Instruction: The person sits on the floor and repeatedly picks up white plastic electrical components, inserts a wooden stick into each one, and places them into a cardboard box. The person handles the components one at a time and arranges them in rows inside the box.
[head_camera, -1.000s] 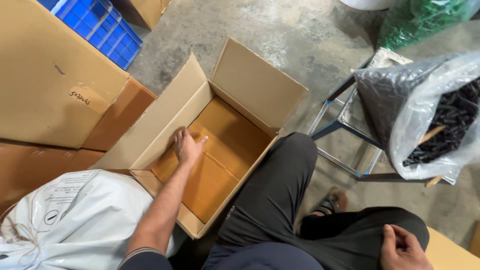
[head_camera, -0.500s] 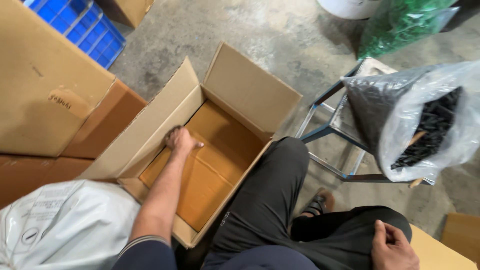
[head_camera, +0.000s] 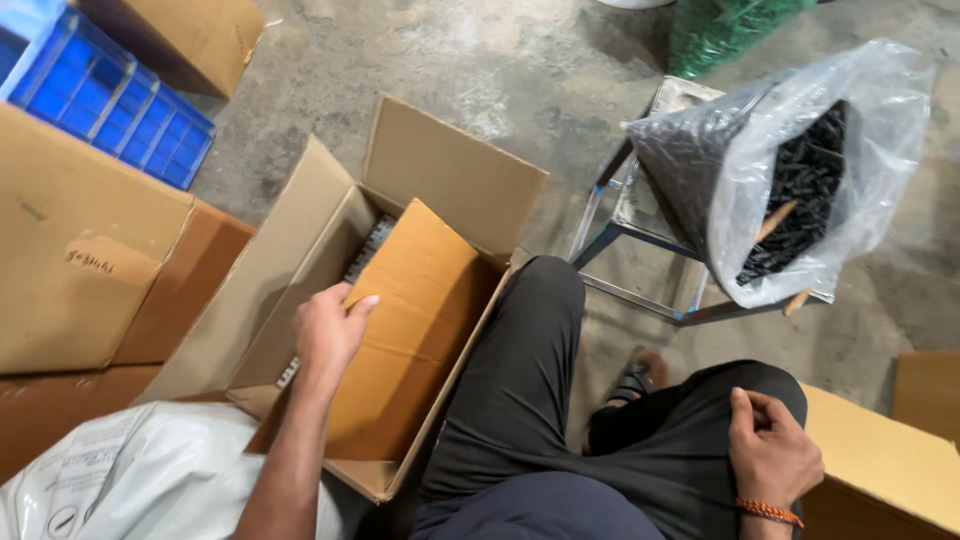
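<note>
An open cardboard box (head_camera: 440, 165) stands on the concrete floor in front of my left knee. Inside it lies a loose cardboard sheet (head_camera: 405, 330), tilted up along its left edge. My left hand (head_camera: 328, 335) grips that raised edge, fingers curled over it. Under the lifted side, a strip of small dark parts shows at the box's far left corner. My right hand (head_camera: 770, 455) rests on my right thigh with fingers loosely curled and nothing in it; an orange thread band sits at the wrist.
A clear plastic bag of black parts (head_camera: 800, 170) sits on a metal-frame stool (head_camera: 640, 215) at right. Stacked cardboard cartons (head_camera: 90, 250) and a blue divided bin (head_camera: 100, 100) are at left. A white sack (head_camera: 130, 480) lies bottom left, another carton (head_camera: 880, 470) bottom right.
My left hand, pressing flat on the sheet inside the box before, now holds its left edge and has lifted it, exposing dark parts beneath. The view has shifted right.
</note>
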